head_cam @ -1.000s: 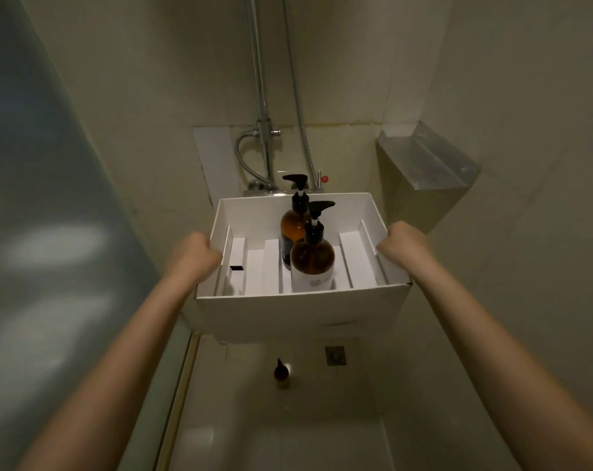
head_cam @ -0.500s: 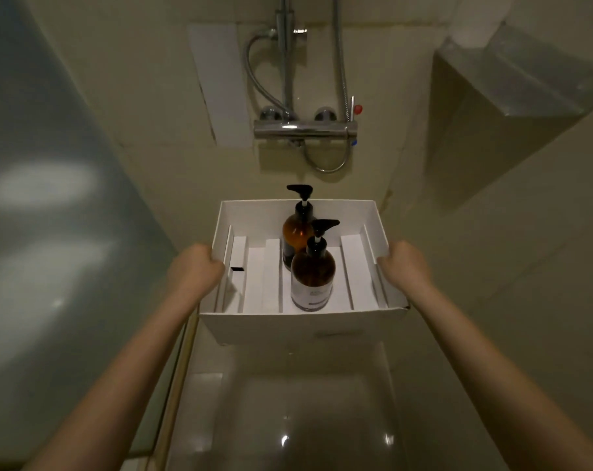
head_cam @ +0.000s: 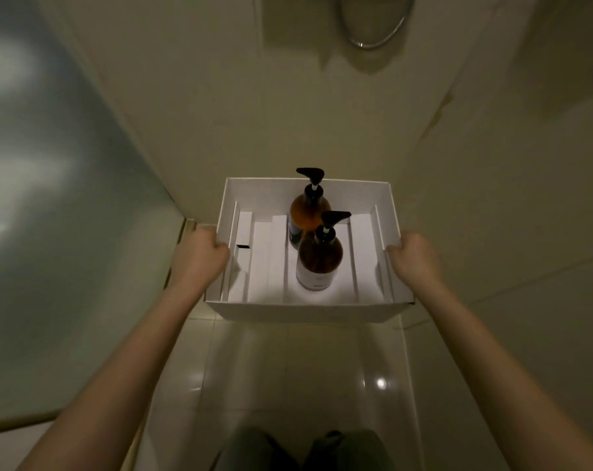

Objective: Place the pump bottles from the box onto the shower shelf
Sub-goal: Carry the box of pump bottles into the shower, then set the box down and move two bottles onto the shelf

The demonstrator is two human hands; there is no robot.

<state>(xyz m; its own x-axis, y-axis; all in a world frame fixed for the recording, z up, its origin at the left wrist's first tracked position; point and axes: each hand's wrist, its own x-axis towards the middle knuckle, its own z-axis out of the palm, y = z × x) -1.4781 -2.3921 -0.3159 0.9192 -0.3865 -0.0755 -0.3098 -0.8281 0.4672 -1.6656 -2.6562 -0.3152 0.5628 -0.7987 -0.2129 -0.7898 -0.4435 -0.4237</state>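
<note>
A: Where are the pump bottles at this moment?

B: Both stand upright inside the white box (head_cam: 308, 312), in its middle channel between white card dividers. The far bottle (head_cam: 305, 212) is amber with a black pump head whose spout points left. The near bottle (head_cam: 319, 258) is darker brown with a pale label low on its body, and its pump spout points right. The near one overlaps the far one in the head view, so whether they touch cannot be told.

A: And who holds the box?

B: The person does, with bare arms stretched forward. The left hand (head_cam: 199, 258) is closed around the left wall of the box, its fingers curled over the rim. The right hand (head_cam: 414, 258) is closed the same way on the right wall, near that side's near corner.

A: Is the box resting on something?

B: It sits low, close to the far wall of the shower, above pale glossy floor tiles (head_cam: 288, 385). Whether its base touches the floor cannot be told.

A: What else is around?

B: A frosted glass panel (head_cam: 50, 215) fills the left side. A loop of metal shower hose (head_cam: 373, 39) hangs at the far top. The person's dark-clad knees (head_cam: 301, 450) show at the near edge.
</note>
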